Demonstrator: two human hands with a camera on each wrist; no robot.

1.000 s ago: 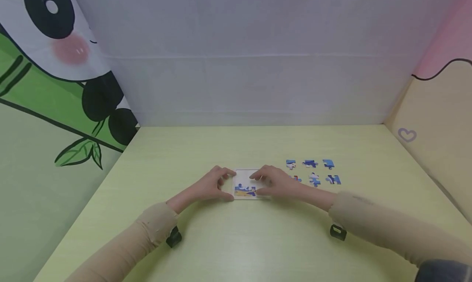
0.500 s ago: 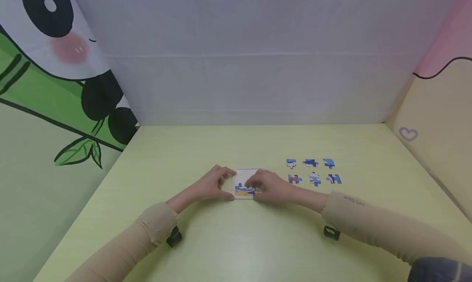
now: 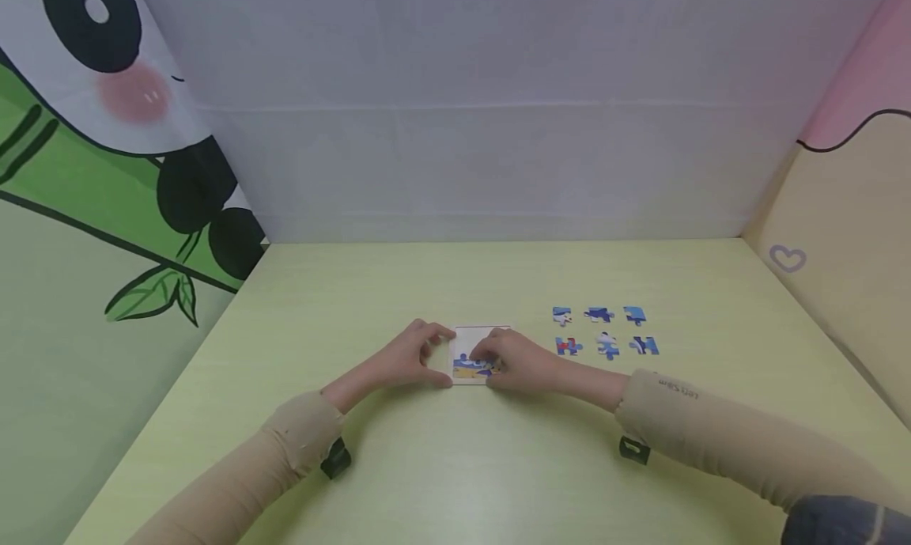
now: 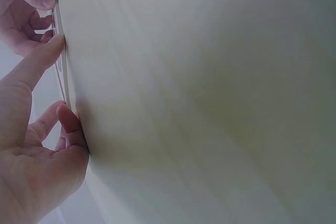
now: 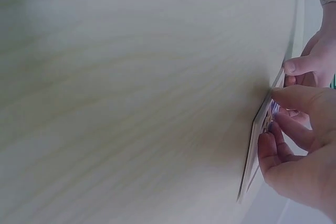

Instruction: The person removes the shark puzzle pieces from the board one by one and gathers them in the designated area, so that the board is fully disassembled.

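Observation:
A small white puzzle tray lies on the table, with blue and yellow jigsaw pieces along its near side. My left hand holds the tray's left side, thumb at the near corner and index finger at the far corner. Bent over the pieces from the right is my right hand, its thumb by the tray's near edge and its fingertips on the pieces. I cannot tell whether it pinches one of them. In the right wrist view the right-hand fingertips reach into the tray; the hand covers some pieces.
Several loose jigsaw pieces lie in two rows to the right of the tray, beyond the right forearm. The pale yellow table ends at a white back wall, with printed panels at both sides.
My right hand has moved left over the tray, its fingers lowering and drawing in onto the pieces. A loose red-and-blue piece it partly covered now shows fully. My left hand stays put.

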